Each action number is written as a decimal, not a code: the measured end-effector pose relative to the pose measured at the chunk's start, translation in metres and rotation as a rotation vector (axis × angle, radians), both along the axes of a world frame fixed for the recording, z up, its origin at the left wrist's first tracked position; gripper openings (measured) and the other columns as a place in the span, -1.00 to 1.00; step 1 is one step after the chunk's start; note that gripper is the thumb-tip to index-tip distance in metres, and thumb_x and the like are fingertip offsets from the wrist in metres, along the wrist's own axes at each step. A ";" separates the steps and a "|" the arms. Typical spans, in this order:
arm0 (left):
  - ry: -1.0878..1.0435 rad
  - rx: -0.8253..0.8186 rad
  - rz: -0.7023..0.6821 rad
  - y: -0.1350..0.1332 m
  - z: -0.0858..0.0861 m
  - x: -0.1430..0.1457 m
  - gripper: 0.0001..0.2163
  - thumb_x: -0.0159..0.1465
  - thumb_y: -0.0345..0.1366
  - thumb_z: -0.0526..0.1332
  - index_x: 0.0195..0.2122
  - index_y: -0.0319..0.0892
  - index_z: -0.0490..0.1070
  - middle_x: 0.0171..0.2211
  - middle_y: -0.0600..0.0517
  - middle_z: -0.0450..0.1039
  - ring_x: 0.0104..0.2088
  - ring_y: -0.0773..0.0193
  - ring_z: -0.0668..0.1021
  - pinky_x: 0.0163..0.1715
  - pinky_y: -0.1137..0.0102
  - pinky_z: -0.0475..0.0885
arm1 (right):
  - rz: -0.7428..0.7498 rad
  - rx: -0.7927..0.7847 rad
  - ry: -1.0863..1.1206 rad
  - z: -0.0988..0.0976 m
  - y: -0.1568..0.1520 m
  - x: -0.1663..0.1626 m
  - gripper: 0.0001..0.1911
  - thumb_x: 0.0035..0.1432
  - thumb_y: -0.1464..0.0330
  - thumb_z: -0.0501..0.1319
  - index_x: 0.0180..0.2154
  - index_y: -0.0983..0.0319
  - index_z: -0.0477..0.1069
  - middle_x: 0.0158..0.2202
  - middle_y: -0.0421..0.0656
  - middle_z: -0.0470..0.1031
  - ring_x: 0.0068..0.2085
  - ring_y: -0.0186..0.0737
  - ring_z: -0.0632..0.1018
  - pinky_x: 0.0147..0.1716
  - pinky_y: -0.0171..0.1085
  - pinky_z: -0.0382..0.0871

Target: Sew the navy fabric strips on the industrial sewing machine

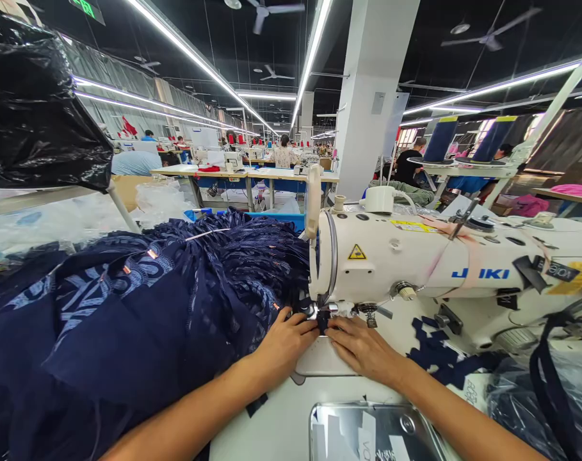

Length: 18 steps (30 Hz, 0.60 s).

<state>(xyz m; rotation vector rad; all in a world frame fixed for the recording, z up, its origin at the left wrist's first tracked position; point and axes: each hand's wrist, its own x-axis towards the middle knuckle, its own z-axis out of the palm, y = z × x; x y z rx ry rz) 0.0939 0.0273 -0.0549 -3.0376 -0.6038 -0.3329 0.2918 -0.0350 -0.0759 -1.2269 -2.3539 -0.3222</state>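
Observation:
A white sewing machine (387,250) with blue lettering stands in front of me. Under its needle area, a small piece of dark navy fabric (323,320) shows between my fingertips. My left hand (288,342) is at the left of the presser foot, fingers bent and close together on the fabric. From the right, my right hand (360,346) pinches at the same piece, its fingers partly hidden under the machine head. A big heap of navy garments (141,320) with pale printed letters lies against my left hand and forearm.
Navy scraps (435,352) lie right of the machine bed. A metal tray (377,432) holding white labels sits near the front edge. Plastic-wrapped material (540,397) is at the right. Thread cones (439,139) stand behind, and a black plastic-covered bundle (36,105) is upper left.

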 end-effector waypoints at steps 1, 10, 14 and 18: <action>0.002 -0.001 0.001 0.001 0.000 0.000 -0.69 0.15 -0.55 0.11 -0.09 -0.18 0.34 -0.02 0.00 0.37 -0.04 0.12 0.37 -0.01 0.13 0.08 | -0.007 0.006 -0.001 -0.001 0.000 0.000 -0.72 0.18 0.45 -0.04 -0.19 0.26 0.41 -0.20 -0.02 0.46 -0.18 -0.16 0.48 -0.23 -0.18 0.43; 0.025 -0.028 -0.012 0.016 0.003 0.001 -0.65 0.13 -0.59 0.09 -0.09 -0.14 0.35 -0.03 0.03 0.38 -0.05 0.16 0.37 -0.05 0.21 0.12 | -0.118 -0.071 0.024 -0.007 0.003 0.004 -0.67 0.15 0.39 -0.02 -0.11 0.28 0.41 -0.11 0.02 0.46 -0.12 -0.10 0.49 -0.18 -0.12 0.42; 0.002 -0.039 -0.022 0.025 0.002 0.003 -0.61 0.10 -0.63 0.08 -0.08 -0.12 0.35 -0.04 0.06 0.39 -0.05 0.18 0.37 -0.04 0.21 0.13 | -0.167 -0.185 0.144 -0.008 0.011 0.007 -0.69 0.13 0.34 0.01 -0.15 0.22 0.43 -0.18 -0.07 0.52 -0.17 -0.15 0.52 -0.19 -0.17 0.42; -0.031 -0.005 -0.021 0.027 0.002 0.005 -0.65 0.12 -0.60 0.09 -0.11 -0.14 0.37 -0.08 0.05 0.42 -0.08 0.19 0.39 -0.02 0.18 0.14 | -0.283 -0.208 0.242 -0.013 0.034 0.005 -0.69 0.18 0.38 -0.05 -0.24 0.15 0.46 -0.30 -0.17 0.55 -0.25 -0.20 0.54 -0.19 -0.17 0.42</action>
